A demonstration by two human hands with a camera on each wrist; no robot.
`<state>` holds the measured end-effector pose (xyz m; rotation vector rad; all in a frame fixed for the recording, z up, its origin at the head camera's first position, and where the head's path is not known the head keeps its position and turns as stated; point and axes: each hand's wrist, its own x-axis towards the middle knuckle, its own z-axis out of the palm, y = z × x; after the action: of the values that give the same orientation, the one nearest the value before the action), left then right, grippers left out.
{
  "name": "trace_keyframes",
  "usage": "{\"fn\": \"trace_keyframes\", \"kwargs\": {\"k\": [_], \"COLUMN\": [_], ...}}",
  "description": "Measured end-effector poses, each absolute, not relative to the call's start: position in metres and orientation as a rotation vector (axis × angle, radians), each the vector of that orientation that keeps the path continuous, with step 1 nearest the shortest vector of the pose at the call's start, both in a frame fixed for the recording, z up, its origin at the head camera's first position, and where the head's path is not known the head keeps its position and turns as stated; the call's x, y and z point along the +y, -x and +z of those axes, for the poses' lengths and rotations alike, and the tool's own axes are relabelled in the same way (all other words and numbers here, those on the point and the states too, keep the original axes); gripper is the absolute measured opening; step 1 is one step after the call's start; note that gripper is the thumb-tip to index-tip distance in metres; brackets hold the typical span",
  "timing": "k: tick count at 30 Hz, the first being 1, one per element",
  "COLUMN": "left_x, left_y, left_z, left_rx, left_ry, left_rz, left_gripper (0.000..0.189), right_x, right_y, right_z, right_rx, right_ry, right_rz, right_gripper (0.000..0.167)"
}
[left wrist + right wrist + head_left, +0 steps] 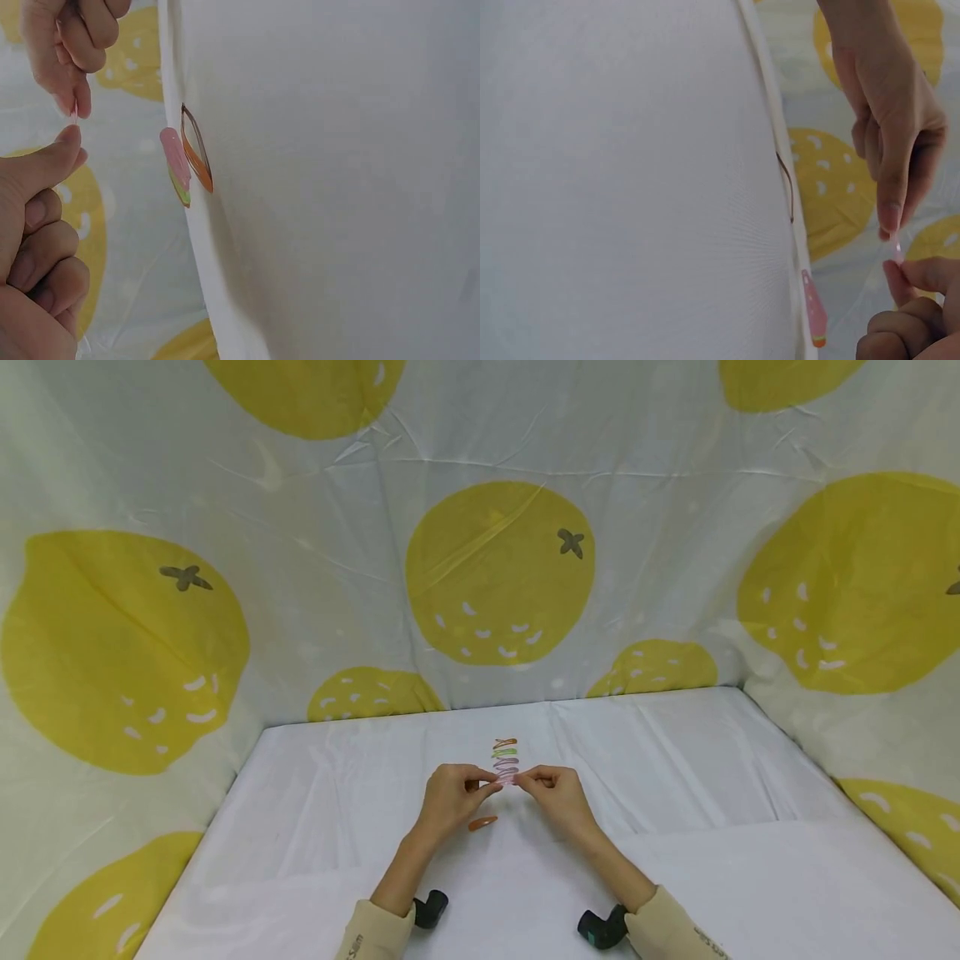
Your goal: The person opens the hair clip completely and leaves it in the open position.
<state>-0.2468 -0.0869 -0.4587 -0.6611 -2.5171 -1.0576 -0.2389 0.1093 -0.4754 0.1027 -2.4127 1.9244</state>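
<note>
Here, the left hand (452, 795) and right hand (558, 795) pinch opposite ends of a pink hair clip (898, 248) between them. Just beyond their fingertips lies a row of clips (505, 752); an orange clip (483, 823) lies near the left hand, on the wrist side.

Pale fabric (660, 560) printed with yellow lemons (500, 581) hangs behind and beside a white-covered table (750, 877).

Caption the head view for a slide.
Left hand and right hand pinch a pink hair clip near a row of clips, an orange clip lying nearer the wearer.
</note>
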Motion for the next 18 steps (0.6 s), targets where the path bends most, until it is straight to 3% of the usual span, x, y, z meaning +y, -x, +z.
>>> {"fn": "trace_keyframes", "kwargs": {"k": [18], "left_x": [-0.0964], "left_y": [0.2504], "left_z": [-0.4545], "left_rx": [-2.54], "left_ry": [0.665], "left_rz": [-1.388], "left_gripper": [0.005], "right_x": [0.1145], "right_y": [0.2424], "right_z": [-0.4808], "right_rx": [-2.344], "right_ry": [-0.462], "right_rz": [1.885], "right_gripper": [0.026]}}
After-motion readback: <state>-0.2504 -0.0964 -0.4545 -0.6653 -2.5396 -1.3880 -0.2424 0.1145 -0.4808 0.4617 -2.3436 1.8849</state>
